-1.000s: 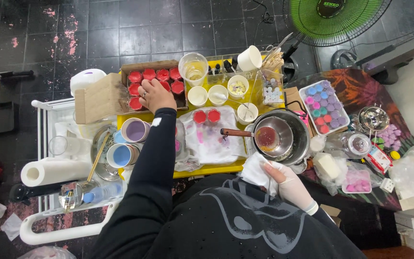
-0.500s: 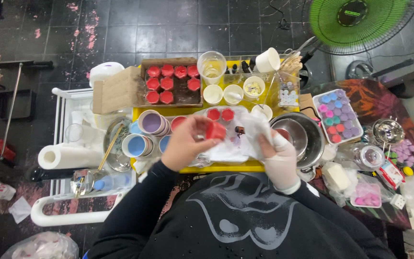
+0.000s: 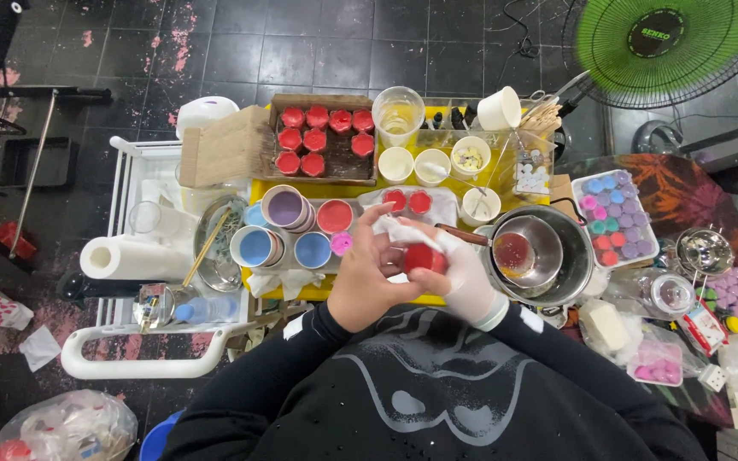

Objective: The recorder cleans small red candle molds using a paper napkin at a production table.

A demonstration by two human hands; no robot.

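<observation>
My bare left hand [image 3: 367, 277] and gloved right hand [image 3: 459, 273] meet over the yellow surface [image 3: 348, 186], fingers of both clamped on a small red cup [image 3: 423, 256] with a white tissue [image 3: 405, 230] against it. Beyond my fingertips sit two more red cups [image 3: 408, 201]; right of them stands the pot [image 3: 548, 256].

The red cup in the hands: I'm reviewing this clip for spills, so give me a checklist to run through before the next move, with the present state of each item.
1. Red cup held by both hands: ok, left hand bare, right hand gloved.
2. White tissue against the cup: ok.
3. Cup's contents set or liquid: cannot tell.
4. Small pot upright inside the big pot: ok.
5. Space in the cardboard box of red cups: ok, bare gap at right.
</observation>
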